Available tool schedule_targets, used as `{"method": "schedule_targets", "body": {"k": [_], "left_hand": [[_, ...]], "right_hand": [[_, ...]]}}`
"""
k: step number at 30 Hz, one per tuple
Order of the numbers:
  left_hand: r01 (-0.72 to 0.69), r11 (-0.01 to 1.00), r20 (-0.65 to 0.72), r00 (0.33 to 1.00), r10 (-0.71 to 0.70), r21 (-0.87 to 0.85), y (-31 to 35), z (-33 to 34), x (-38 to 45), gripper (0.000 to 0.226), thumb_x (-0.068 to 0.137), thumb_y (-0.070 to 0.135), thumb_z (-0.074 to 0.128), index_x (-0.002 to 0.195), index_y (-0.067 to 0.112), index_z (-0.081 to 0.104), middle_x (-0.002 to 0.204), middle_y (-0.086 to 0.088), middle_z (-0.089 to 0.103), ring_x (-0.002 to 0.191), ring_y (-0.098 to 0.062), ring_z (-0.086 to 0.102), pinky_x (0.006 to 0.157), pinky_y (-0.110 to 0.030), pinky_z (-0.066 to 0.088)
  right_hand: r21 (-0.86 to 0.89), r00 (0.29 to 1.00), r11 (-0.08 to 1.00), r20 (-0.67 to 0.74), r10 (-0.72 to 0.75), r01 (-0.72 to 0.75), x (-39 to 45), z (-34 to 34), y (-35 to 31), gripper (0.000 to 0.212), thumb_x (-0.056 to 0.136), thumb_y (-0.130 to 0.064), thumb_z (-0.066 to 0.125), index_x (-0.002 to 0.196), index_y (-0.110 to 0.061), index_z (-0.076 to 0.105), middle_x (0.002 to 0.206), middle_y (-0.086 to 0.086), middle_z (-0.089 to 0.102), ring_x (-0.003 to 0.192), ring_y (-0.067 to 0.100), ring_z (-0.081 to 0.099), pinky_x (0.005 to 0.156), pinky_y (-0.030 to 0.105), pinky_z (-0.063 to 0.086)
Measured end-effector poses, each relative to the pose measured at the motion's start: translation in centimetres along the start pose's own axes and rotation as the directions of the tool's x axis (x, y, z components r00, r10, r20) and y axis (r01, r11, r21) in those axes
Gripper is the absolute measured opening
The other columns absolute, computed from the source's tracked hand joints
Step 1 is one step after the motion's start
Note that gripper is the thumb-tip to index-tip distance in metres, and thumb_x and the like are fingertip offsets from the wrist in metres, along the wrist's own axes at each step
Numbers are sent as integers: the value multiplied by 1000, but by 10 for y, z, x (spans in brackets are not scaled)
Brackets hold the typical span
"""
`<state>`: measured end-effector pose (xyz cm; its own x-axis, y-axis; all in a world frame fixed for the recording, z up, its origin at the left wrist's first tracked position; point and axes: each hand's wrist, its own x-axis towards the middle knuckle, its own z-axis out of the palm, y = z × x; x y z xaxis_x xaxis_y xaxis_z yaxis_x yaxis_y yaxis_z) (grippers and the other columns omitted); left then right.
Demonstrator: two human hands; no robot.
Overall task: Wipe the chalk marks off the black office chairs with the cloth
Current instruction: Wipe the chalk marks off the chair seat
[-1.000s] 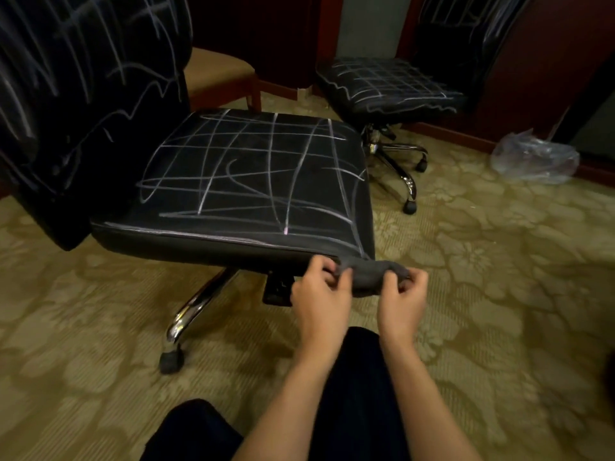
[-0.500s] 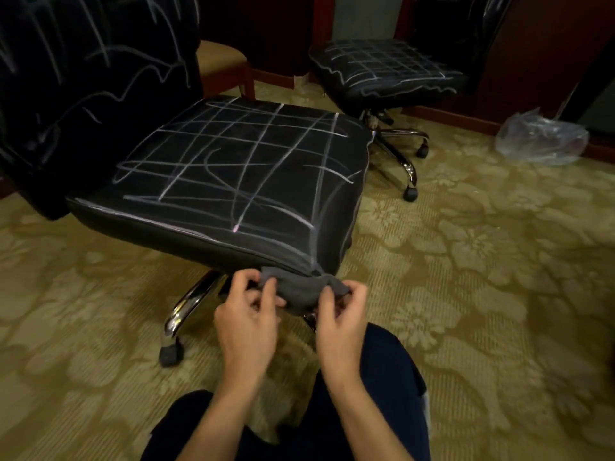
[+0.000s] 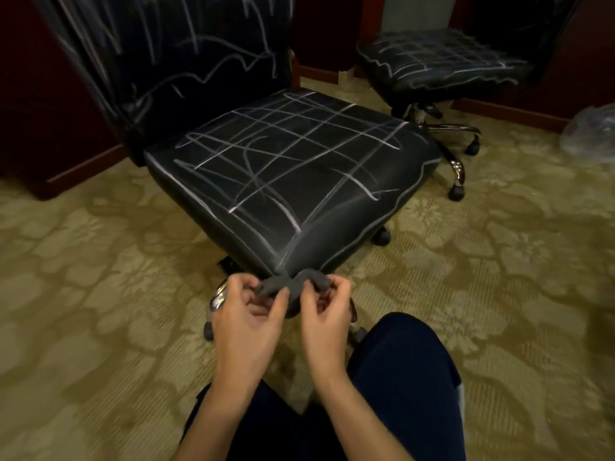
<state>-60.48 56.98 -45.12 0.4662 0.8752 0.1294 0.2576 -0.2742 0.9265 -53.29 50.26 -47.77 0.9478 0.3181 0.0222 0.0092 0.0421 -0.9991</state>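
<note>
Both my hands pinch the grey cloth (image 3: pixel 293 287), left hand (image 3: pixel 248 314) and right hand (image 3: pixel 324 311), bunched just off the front corner of the near chair seat (image 3: pixel 289 171). No wiping begun, I judge; chalk marks (image 3: pixel 279 141) cover seat and backrest (image 3: pixel 173 58). Next: flatten the cloth, press onto that corner. The second chair (image 3: pixel 439 58) is also marked.
</note>
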Motion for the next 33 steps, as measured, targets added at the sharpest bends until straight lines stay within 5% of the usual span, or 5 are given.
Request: {"method": "schedule_targets", "body": {"k": [4, 11, 16, 23, 33], "left_hand": [[137, 985, -105, 984, -148, -100, -23, -20, 7, 21, 90, 20, 72, 91, 28, 52, 75, 1, 71, 68, -19, 71, 71, -55, 59], [19, 980, -148, 988, -50, -200, -3, -4, 7, 14, 94, 16, 66, 91, 23, 55, 77, -2, 73, 65, -12, 73, 60, -28, 59], [-4, 993, -133, 991, -11, -114, -12, -9, 13, 16, 93, 19, 69, 90, 26, 55, 71, 2, 71, 62, -9, 72, 59, -34, 60], [17, 1000, -321, 947, -16, 0, -34, -38, 40, 12, 95, 24, 64, 95, 19, 54, 65, 4, 65, 55, -11, 62, 61, -46, 55], [-51, 999, -171, 984, 49, -11, -13, -6, 52, 15, 91, 31, 65, 92, 30, 50, 66, 4, 68, 61, -10, 70, 64, -43, 60]], "right_hand": [[-105, 992, 991, 98, -75, 85, -20, 18, 8, 13, 93, -22, 66, 99, -20, 54, 80, -5, 63, 74, 7, 63, 59, 18, 49], [-215, 978, 961, 155, -140, 172, 22, 9, -5, 10, 95, -25, 63, 98, -20, 55, 77, -6, 62, 71, 9, 62, 61, 26, 52], [-424, 955, 861, 29, -296, 279, 8, 26, -3, 9, 96, -27, 57, 97, -25, 48, 72, -11, 57, 64, 4, 57, 58, 31, 50], [-506, 881, 723, 224, -417, 471, -9, 69, -6, 25, 95, -40, 40, 100, -18, 51, 74, -4, 64, 60, 13, 61, 52, 30, 47], [-523, 957, 812, 32, -288, 261, 36, 48, -8, 11, 98, -26, 57, 99, -17, 51, 73, -9, 59, 66, 9, 60, 66, 41, 53]]}}
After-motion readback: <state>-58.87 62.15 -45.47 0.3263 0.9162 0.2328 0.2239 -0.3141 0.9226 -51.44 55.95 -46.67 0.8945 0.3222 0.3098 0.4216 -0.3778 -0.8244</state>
